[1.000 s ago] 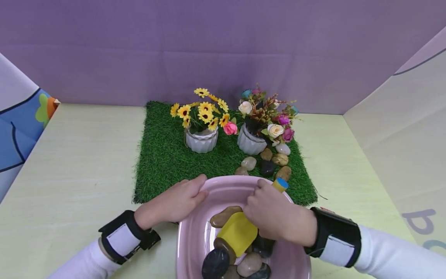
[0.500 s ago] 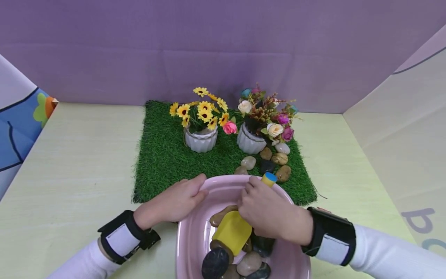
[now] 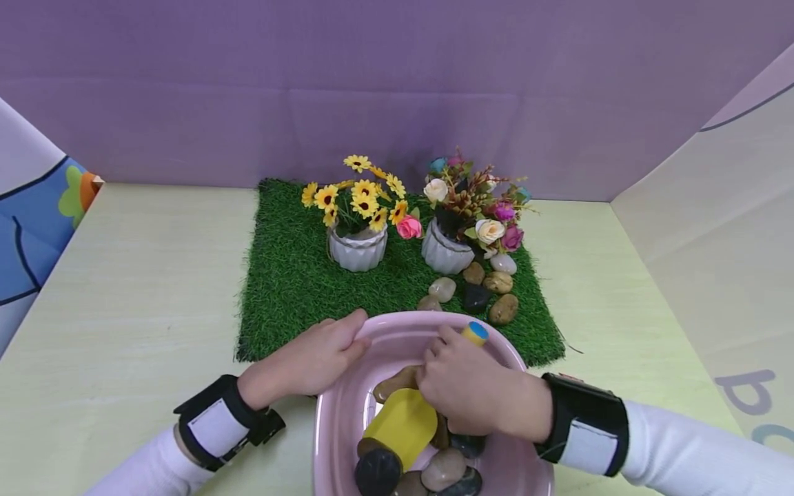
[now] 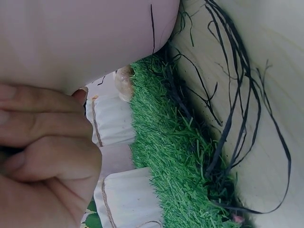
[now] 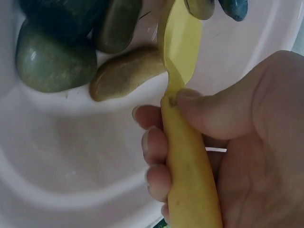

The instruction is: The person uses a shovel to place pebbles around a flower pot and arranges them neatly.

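A pink basin [image 3: 329,441] holds several smooth stones, among them a black stone [image 3: 378,472], a pale stone [image 3: 443,470] and a long brown stone [image 5: 126,73]. My left hand [image 3: 316,355] grips its far left rim; in the left wrist view the fingers [image 4: 42,114] lie curled against the pink wall. My right hand [image 3: 468,386] holds a yellow toy shovel [image 3: 402,424] by its blue-capped handle, thumb pressed near the neck in the right wrist view. The blade reaches down among the stones, touching the black one and a brown one that it partly covers.
Behind the basin lies an artificial grass mat [image 3: 291,289] bearing a white pot [image 3: 358,249] of yellow flowers and another pot [image 3: 446,248] of mixed flowers. Several loose stones [image 3: 475,297] lie at the mat's right. Dark loose strands [image 4: 242,95] trail from its edge.
My right hand and the shovel have moved left and nearer to me inside the basin. The black stone has shifted slightly beside the blade. My left hand stays on the rim.
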A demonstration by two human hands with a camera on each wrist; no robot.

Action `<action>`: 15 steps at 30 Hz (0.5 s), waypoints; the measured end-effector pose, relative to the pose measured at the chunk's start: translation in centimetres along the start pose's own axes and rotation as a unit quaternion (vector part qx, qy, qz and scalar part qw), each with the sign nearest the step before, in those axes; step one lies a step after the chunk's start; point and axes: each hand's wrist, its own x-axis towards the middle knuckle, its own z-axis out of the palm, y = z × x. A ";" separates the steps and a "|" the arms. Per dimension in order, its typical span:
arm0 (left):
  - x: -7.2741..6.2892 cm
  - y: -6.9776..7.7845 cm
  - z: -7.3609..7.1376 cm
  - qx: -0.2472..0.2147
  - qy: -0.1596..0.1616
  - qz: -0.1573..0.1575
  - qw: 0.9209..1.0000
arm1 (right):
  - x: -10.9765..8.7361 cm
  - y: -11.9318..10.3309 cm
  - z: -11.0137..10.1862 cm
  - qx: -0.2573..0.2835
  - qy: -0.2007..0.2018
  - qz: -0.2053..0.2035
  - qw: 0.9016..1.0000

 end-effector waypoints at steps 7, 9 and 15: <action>0.0 -0.1 0.0 -0.002 -0.001 0.006 1.000 | -0.1 -0.5 0.3 0.070 -0.069 -0.019 0.995; 0.0 -0.1 0.0 0.000 -0.001 0.007 1.000 | -0.2 -0.5 0.4 0.082 -0.073 -0.018 0.994; -0.1 -0.2 -0.1 -0.001 0.000 0.011 1.000 | -0.4 -0.6 0.3 0.083 -0.059 -0.033 0.994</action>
